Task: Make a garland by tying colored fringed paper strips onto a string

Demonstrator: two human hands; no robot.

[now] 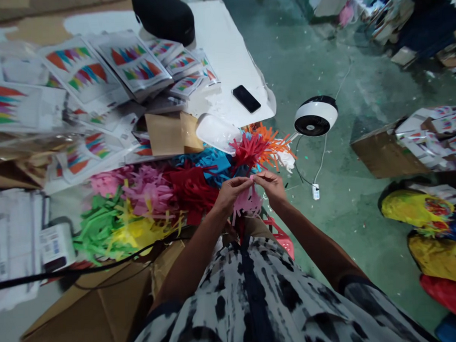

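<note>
My left hand [231,192] and my right hand [270,184] meet in front of my body, fingertips pinched together at the top of a pink fringed paper tassel [247,204]. Its cut strips hang down below my fingers. Just beyond my hands lie red fringed tassels [251,149] and orange ones [274,142]. To the left are a dark red fringed bundle [191,189], blue fringe [212,161], and heaps of pink [150,188], green [101,228] and yellow [144,231] fringed paper.
Printed packets [134,62] pile up on the white table [223,36], with a phone [247,99] and a white tray [217,131]. A fan [315,117] stands on the floor with its cord. Cardboard boxes [384,148] and yellow sacks [412,209] sit at right; a black cable [85,270] crosses the lower left.
</note>
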